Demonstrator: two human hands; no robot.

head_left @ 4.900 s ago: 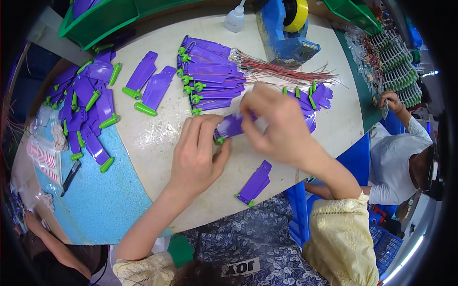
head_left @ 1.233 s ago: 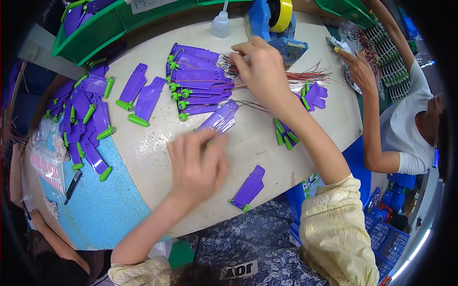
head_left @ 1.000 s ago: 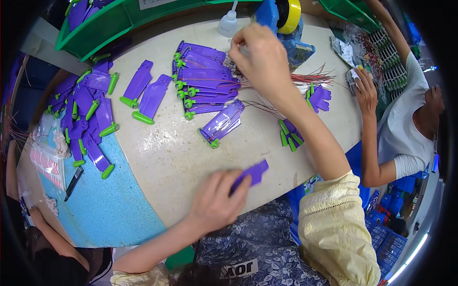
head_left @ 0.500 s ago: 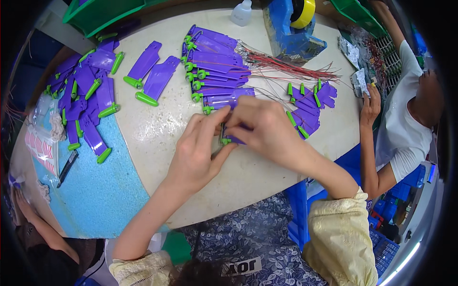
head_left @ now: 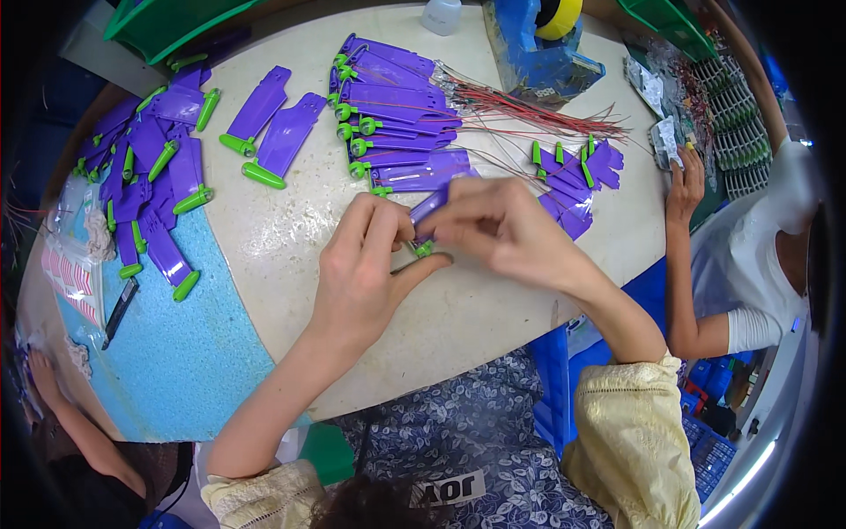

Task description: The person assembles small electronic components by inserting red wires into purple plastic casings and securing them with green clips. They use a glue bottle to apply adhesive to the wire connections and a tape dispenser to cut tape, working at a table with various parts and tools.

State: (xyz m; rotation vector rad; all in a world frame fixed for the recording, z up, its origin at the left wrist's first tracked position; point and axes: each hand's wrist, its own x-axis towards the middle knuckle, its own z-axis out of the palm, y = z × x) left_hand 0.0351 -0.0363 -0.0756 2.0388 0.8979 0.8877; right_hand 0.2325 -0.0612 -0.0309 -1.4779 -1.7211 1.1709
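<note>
In front of me, my left hand (head_left: pixel 357 269) is closed around the near end of a purple blade-shaped plastic part (head_left: pixel 428 204) with a green tip (head_left: pixel 425 249). From the other side, the curled, slightly blurred fingers of my right hand (head_left: pixel 511 231) pinch at the same part. My fingers hide most of it. Just beyond lies a row of similar purple parts (head_left: pixel 401 101), green tips to the left, with thin red and pale wires (head_left: pixel 538 122) trailing right. Two loose purple parts (head_left: pixel 289 132) lie left of the row. Beside my right hand rests a small group of parts (head_left: pixel 568 207).
A larger pile of purple parts (head_left: pixel 167 163) covers the left side, partly over a blue mat (head_left: pixel 176 353) bearing a black cutter knife (head_left: pixel 121 313). A blue tape dispenser (head_left: pixel 551 66) and white bottle (head_left: pixel 441 16) stand behind. A co-worker's hand (head_left: pixel 685 185) works at right.
The held part's green tip has shifted slightly up and right between my hands. My right hand has moved a little right. The whole view has shifted slightly.
</note>
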